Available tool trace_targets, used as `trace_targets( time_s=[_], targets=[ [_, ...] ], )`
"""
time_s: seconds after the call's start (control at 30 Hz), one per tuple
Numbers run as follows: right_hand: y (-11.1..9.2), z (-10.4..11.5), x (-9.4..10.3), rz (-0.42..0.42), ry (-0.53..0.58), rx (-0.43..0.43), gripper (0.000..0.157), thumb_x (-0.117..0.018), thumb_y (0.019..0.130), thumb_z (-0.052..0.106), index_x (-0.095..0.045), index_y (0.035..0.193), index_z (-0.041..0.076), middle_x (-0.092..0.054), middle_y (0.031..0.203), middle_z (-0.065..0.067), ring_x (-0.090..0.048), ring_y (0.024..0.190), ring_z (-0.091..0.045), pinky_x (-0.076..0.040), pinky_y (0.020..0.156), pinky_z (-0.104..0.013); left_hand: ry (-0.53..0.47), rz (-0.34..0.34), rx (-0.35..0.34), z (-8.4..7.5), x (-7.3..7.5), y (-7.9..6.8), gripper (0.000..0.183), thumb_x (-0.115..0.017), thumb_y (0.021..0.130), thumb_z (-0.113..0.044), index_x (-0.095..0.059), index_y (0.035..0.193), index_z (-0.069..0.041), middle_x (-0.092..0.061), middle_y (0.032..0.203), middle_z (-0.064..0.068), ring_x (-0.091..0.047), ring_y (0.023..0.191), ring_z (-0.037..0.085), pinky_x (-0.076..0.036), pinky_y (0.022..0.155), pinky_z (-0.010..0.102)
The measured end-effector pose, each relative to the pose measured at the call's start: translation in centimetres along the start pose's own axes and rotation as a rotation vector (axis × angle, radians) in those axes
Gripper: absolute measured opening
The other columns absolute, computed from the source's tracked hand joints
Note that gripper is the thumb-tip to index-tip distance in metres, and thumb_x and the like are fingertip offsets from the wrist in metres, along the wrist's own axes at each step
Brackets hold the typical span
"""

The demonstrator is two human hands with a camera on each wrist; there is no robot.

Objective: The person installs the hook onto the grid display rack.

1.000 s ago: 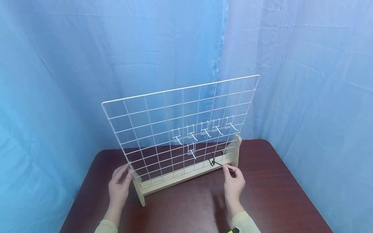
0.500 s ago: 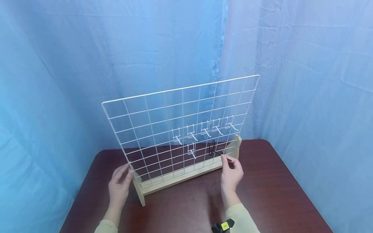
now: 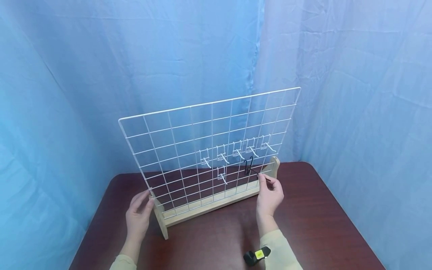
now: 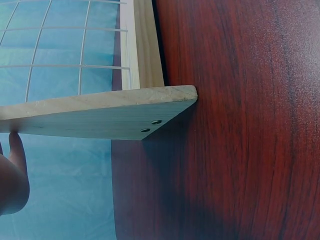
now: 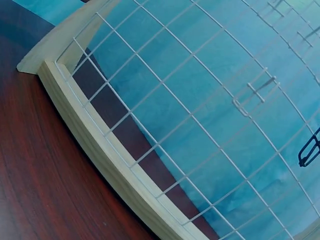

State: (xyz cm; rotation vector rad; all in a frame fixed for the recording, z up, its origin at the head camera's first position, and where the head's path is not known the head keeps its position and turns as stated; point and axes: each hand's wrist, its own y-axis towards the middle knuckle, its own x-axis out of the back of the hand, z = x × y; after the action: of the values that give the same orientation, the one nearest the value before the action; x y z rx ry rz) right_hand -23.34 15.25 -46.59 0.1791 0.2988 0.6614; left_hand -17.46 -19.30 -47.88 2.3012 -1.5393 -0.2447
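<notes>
A white wire grid panel (image 3: 212,102) leans back in a wooden stand (image 3: 209,205). My left hand (image 3: 138,217) holds the upper part of the stand's left side board (image 4: 100,117) between thumb and fingers. Between the right hand's (image 3: 270,197) thumb and fingertips is the stem of a black wire hook (image 3: 249,169); its two bent prongs are up at the grid's lower right. Whether they touch the wires I cannot tell. Several white hooks (image 3: 238,153) hang in one row, and a single white hook (image 3: 222,176) hangs lower. In the right wrist view, the black hook (image 5: 303,159) shows only partly.
The stand is on a dark red-brown wooden table (image 3: 324,225) with rounded far corners. Blue curtains (image 3: 189,56) surround it at the back and sides. A black device with a yellow label (image 3: 258,255) is at the right sleeve.
My right hand has raised the black hook from near the stand's base rail to below the row of white hooks, its prongs now pointing up. The left hand stays put.
</notes>
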Motion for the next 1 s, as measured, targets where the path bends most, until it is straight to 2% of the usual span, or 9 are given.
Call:
trace_targets(
  time_s=[0.2,0.4,0.6,0.77,1.0],
  targets=[
    [0.6,-0.5,-0.5,-0.013,0.013,-0.007,0.021,-0.079,0.084,0.003,-0.07,0.094,-0.013,-0.069,0.079,0.0,-0.058,0.07,-0.004,-0.049,0.063,-0.013,0.012,-0.003,-0.006,0.0,0.0,0.0,0.031,-0.061,0.09,0.015,-0.06,0.12,0.015,-0.057,0.112,-0.015,-0.053,0.108,-0.001,-0.048,0.094,0.011],
    [0.6,-0.7,-1.0,-0.027,-0.036,0.004,0.019,-0.083,0.081,0.008,-0.073,0.09,-0.007,-0.07,0.082,0.0,-0.06,0.071,-0.001,-0.05,0.065,-0.012,0.021,-0.003,-0.013,0.0,0.0,0.0,0.03,-0.062,0.09,0.014,-0.06,0.12,0.015,-0.057,0.112,-0.014,-0.053,0.108,-0.002,-0.048,0.094,0.011],
    [0.2,-1.2,-1.0,-0.03,-0.11,0.07,0.015,-0.083,0.08,0.008,-0.075,0.086,-0.003,-0.069,0.083,-0.011,-0.055,0.078,-0.003,-0.048,0.066,-0.014,0.022,-0.006,-0.01,0.1,0.0,0.0,0.031,-0.062,0.09,0.014,-0.06,0.12,0.015,-0.057,0.112,-0.014,-0.053,0.108,-0.002,-0.048,0.093,0.01],
    [-0.2,-1.8,-0.6,0.002,-0.127,0.099,0.013,-0.082,0.082,0.008,-0.076,0.087,-0.002,-0.07,0.086,-0.014,-0.053,0.084,-0.003,-0.049,0.066,-0.02,0.02,-0.006,-0.006,0.1,0.0,0.0,0.031,-0.061,0.09,0.014,-0.06,0.121,0.015,-0.057,0.113,-0.015,-0.053,0.108,-0.001,-0.048,0.093,0.01],
    [-0.7,-2.5,-0.2,0.047,-0.118,0.111,0.011,-0.083,0.081,0.008,-0.077,0.088,0.002,-0.069,0.086,-0.014,-0.053,0.083,-0.005,-0.045,0.063,-0.017,0.022,-0.002,0.005,0.0,0.0,-0.1,0.031,-0.061,0.091,0.014,-0.06,0.121,0.015,-0.056,0.113,-0.015,-0.053,0.108,-0.002,-0.048,0.093,0.01]
  ],
)
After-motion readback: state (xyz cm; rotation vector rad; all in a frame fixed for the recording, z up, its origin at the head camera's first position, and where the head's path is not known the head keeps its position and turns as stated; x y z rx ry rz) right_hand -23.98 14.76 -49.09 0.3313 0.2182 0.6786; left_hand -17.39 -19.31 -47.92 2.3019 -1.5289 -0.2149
